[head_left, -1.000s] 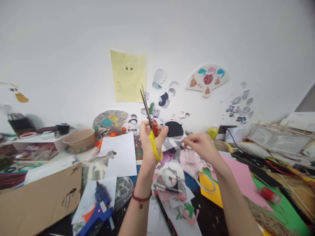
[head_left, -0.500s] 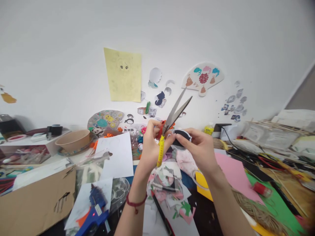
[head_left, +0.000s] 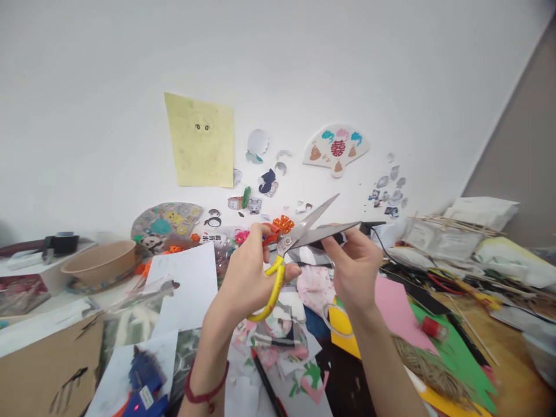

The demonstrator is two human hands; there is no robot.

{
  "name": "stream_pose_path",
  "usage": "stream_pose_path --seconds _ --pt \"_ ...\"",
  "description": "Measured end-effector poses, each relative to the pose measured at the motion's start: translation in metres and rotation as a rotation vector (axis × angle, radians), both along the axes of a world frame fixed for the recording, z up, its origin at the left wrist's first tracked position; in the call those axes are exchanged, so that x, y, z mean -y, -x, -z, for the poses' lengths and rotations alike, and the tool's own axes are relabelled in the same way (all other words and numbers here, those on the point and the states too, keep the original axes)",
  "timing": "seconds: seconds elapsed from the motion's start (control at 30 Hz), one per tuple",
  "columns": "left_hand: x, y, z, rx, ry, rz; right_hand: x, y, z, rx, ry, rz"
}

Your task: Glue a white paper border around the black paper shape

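Observation:
The scissors (head_left: 308,228) are held in my left hand (head_left: 245,278), with fingers around a yellow handle loop and an orange-red one. Their blades stand apart and point right, the lower one reaching across to my right hand (head_left: 357,263). Pinched in the right fingers is a small black piece with a white edge (head_left: 333,240), partly hidden by the blade and fingers. Whether the blade touches it I cannot tell. Below the hands lies a pile of paper scraps (head_left: 282,327) in pink, green and white.
A blue glue gun (head_left: 145,382) with a lit red light lies at front left beside cardboard (head_left: 47,370). A beige bowl (head_left: 102,258) stands behind. Pink paper (head_left: 402,313), green paper (head_left: 456,347) and twine (head_left: 428,365) lie right. A pen (head_left: 267,379) lies in front.
The scissors have swung from upright to pointing right, blades now spread wider and nearer the right hand. The black piece was in both hands' fingers; now only the right holds it. The view has shifted right.

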State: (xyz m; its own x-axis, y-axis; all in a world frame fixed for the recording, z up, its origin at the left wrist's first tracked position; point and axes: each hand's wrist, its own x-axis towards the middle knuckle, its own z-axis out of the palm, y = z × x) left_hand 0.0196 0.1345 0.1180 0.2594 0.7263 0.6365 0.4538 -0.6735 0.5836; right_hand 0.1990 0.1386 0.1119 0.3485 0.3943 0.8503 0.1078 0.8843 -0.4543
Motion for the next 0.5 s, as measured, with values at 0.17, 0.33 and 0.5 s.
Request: stream_pose_path --seconds 0.17,0.33,0.5 --pt "0.0027 -0.0024 -0.0022 -0.053 -0.029 -0.039 0.0027 -0.0046 0.0002 0.040 -0.008 0.026" --pt "0.0047 -0.0017 -0.0026 -0.097 -0.036 -0.052 0.0059 -0.0060 0.0010 0.059 -0.018 0.022" --pt "0.0054 -0.0021 -0.0029 -0.080 -0.024 -0.038 0.0074 -0.0037 0.0000 0.056 -0.040 0.022"
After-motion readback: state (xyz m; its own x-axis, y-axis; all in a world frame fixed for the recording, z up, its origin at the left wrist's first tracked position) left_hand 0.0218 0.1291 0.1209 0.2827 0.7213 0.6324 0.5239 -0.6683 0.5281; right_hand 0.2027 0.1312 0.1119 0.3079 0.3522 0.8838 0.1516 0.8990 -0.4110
